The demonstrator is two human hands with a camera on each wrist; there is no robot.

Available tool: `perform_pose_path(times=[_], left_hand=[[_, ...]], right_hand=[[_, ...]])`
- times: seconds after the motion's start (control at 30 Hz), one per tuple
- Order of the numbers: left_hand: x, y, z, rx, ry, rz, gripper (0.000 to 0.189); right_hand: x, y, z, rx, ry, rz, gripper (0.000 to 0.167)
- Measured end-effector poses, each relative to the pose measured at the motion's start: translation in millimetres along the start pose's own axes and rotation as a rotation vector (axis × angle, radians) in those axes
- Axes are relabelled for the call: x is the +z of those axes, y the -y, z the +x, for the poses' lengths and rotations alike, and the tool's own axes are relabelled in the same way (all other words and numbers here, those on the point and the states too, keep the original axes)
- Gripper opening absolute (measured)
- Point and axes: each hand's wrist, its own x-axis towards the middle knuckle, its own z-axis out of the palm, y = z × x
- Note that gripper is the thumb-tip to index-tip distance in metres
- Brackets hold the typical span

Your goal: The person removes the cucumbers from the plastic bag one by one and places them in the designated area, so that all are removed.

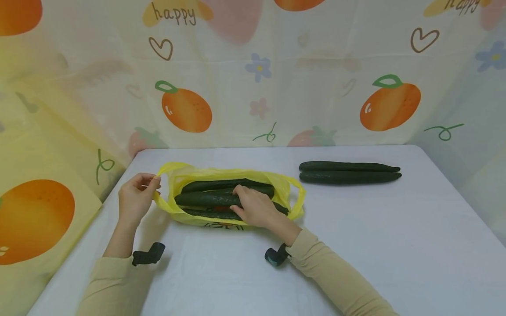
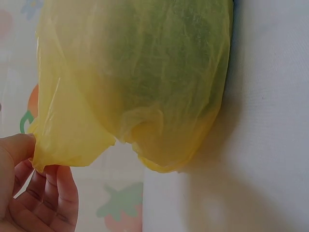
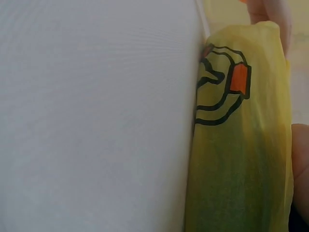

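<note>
A yellow plastic bag (image 1: 282,184) lies on the table with its mouth spread, several dark green cucumbers (image 1: 225,185) inside it. My left hand (image 1: 134,197) pinches the bag's left handle between thumb and fingers; the left wrist view shows the same hand (image 2: 36,193) at the bag's corner. Reaching into the mouth, my right hand (image 1: 257,207) grips the right part of the middle cucumber (image 1: 205,199). From the right wrist, the bag's printed side (image 3: 227,145) hides most of that hand, and only part of the right hand (image 3: 300,154) shows at the edge.
Two more cucumbers (image 1: 349,177) lie side by side at the back right of the white table (image 1: 375,241). A patterned cloth (image 1: 237,101) hangs behind the table and along its sides. Each wrist wears a small black camera (image 1: 149,253).
</note>
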Motion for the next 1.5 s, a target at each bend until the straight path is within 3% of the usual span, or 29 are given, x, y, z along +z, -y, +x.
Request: perform_pose_path(times=[0.5, 1.07, 1.23, 1.5], left_hand=[[1.2, -2.8, -0.6, 0.002, 0.011, -0.002, 0.027], [2.5, 0.6, -0.1, -0.008, -0.003, 0.037, 0.022], [2.7, 0.6, -0.3, -0.019, -0.016, 0.037, 0.016], [2.9, 1.2, -0.4, -0.012, -0.029, 0.058, 0.022]], right_hand=[[-14, 2, -3.8, 0.001, -0.043, 0.063, 0.040], [-32, 16, 5.6, -0.100, -0.138, 0.079, 0.041], [-39, 20, 8.9, -0.151, -0.153, 0.058, 0.041], [-48, 20, 9.3, -0.221, -0.179, 0.001, 0.040]])
